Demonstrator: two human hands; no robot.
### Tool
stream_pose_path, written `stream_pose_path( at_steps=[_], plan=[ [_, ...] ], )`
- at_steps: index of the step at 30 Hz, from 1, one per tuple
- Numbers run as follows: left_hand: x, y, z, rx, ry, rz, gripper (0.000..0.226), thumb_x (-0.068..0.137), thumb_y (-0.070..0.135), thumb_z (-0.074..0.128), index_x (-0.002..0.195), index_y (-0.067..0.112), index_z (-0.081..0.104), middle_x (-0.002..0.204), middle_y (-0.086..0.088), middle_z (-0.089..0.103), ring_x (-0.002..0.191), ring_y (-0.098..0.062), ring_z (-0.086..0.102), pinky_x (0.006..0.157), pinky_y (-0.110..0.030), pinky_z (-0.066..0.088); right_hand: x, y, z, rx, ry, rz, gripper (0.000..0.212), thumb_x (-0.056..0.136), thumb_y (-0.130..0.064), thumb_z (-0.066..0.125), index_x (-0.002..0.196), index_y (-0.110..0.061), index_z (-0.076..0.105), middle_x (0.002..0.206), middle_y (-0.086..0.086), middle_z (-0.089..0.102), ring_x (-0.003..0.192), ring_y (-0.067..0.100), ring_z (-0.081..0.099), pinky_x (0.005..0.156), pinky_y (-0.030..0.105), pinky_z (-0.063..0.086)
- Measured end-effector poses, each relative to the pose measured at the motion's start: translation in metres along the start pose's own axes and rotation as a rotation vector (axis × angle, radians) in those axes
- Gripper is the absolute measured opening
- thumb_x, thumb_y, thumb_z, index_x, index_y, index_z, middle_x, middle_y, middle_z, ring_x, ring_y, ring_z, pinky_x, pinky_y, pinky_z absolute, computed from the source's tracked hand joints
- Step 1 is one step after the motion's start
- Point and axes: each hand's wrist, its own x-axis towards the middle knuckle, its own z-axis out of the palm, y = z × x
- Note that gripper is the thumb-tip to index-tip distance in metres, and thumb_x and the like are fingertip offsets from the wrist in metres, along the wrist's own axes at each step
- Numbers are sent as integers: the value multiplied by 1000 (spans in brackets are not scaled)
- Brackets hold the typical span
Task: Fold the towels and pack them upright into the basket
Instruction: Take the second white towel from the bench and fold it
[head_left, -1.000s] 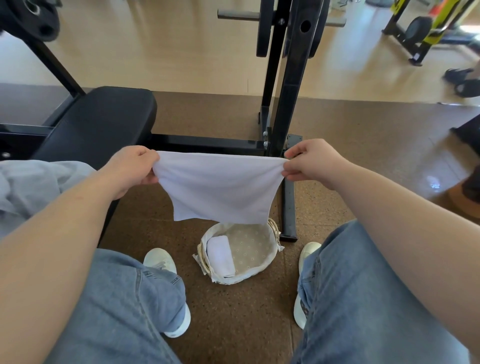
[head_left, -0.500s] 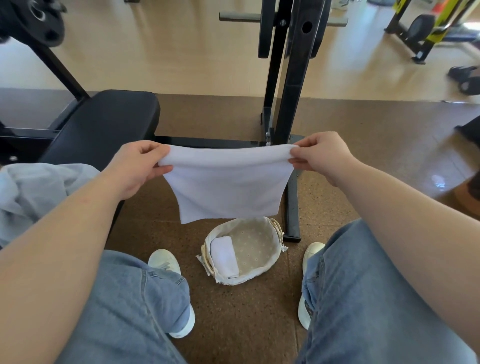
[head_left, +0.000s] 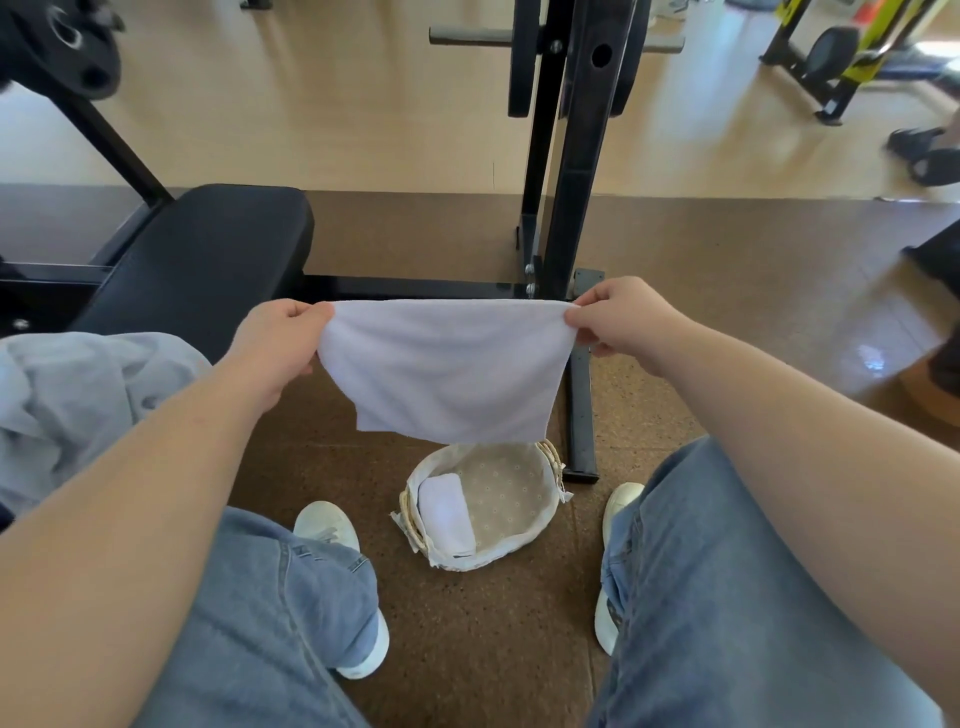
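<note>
A white towel (head_left: 449, 369) hangs stretched in the air in front of me. My left hand (head_left: 275, 348) pinches its top left corner and my right hand (head_left: 621, 322) pinches its top right corner. Below it on the floor, between my feet, stands a small round basket (head_left: 543, 525) with a dotted beige lining. One folded white towel (head_left: 447, 512) stands against the basket's left wall. The hanging towel's lower edge covers the basket's far rim.
A black padded bench (head_left: 202, 260) lies at the left, with a heap of grey cloth (head_left: 67, 405) on its near end. A black rack post (head_left: 569, 171) and its floor bar (head_left: 581, 410) stand just behind the basket. My white shoes (head_left: 332, 525) flank the basket.
Both hands have lifted the towel a little and pulled its top edge straighter. The view has shifted slightly; the basket and its folded towel have not moved.
</note>
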Motion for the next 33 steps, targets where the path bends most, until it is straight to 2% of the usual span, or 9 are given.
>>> stream_pose_path(
  at_steps=[2,4,8,10,13,19,25,29,33],
  plan=[
    [-5,5,4,-79,52,-52,16,103,38,54,108,27,64,103,-2,64,95,-23,62,91,-40,56,-3,-3,0,134,-32,15,8,98,-24,69,96,-17,72,86,1,78,76,12,75,60,22,57],
    [-9,11,10,-196,70,-91,7,102,36,59,100,31,63,106,0,67,99,-22,65,89,-39,58,-6,-6,2,220,-58,13,11,97,-26,70,101,-16,74,82,-1,80,75,11,77,62,23,59],
    [-23,19,29,-374,-11,-89,10,101,31,63,109,27,68,104,5,75,96,-14,72,79,-31,59,-12,-15,15,319,-103,-21,15,98,-26,70,104,-13,73,83,1,80,76,14,78,61,23,60],
    [-29,20,37,-392,-53,-74,17,100,32,65,114,26,69,103,6,77,95,-13,74,82,-33,60,-16,-20,25,298,-111,-68,15,98,-27,70,102,-13,74,84,1,80,79,16,78,62,22,60],
    [-36,20,48,-389,-110,-61,16,99,32,66,112,24,70,101,5,78,93,-13,75,79,-32,62,-20,-28,43,231,-96,-152,12,98,-28,70,97,-16,74,83,0,79,75,14,77,63,22,61],
    [-48,19,61,-305,-146,-7,18,98,31,68,113,21,71,97,1,77,88,-14,76,76,-29,63,-19,-37,69,96,-115,-238,11,96,-30,71,94,-20,76,76,-5,78,72,12,76,76,36,66],
    [-55,17,69,-292,-186,-11,18,97,26,69,113,18,74,96,0,78,86,-13,77,80,-32,64,-20,-41,88,-26,-117,-304,10,97,-29,70,95,-23,77,79,-9,76,69,7,74,64,20,60],
    [-54,13,73,-264,-176,-39,19,97,25,70,114,17,74,98,-2,77,87,-15,76,83,-36,64,-16,-42,93,-64,-115,-315,8,96,-27,70,90,-25,75,82,-8,76,77,10,73,69,24,61],
    [-49,10,72,-272,-150,-67,20,96,24,71,114,16,75,97,-3,77,87,-15,76,82,-37,64,-12,-41,96,-84,-91,-342,6,98,-29,69,96,-26,73,87,-10,72,82,8,70,74,24,59]
  ],
)
